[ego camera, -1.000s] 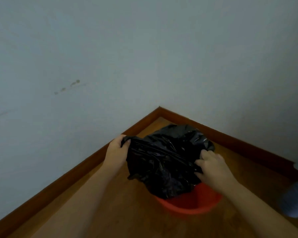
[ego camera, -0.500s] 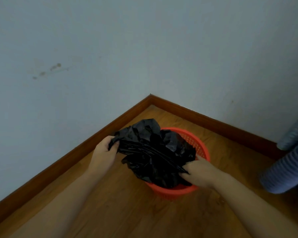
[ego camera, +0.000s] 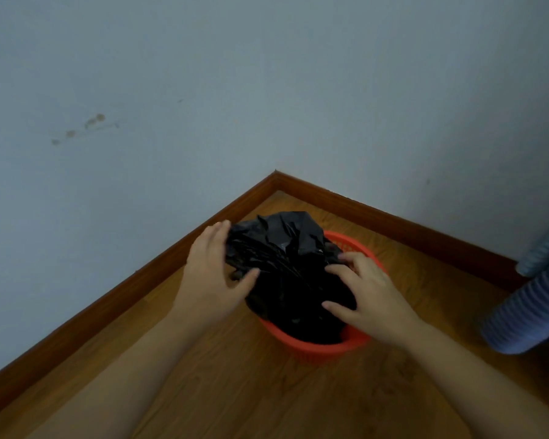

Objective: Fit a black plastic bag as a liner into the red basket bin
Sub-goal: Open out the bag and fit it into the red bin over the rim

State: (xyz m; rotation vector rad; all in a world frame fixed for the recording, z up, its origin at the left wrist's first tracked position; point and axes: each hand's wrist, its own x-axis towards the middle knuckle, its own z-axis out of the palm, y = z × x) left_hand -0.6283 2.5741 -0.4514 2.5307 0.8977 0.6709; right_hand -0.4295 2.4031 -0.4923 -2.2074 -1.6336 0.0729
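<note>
Pressing black bag (ego camera: 286, 274) into red basket bin (ego camera: 314, 345) near floor (ego camera: 235, 394) corner; left hand (ego camera: 216, 274), right hand (ego camera: 368, 293) now flat, fingers spread, earlier pinch released; bag bunched, unopened.

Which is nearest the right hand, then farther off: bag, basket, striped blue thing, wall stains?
1. Bag: under the right hand's fingers.
2. Basket: just below the hand.
3. Striped blue thing: off to the right.
4. Wall stains: far upper left.
</note>
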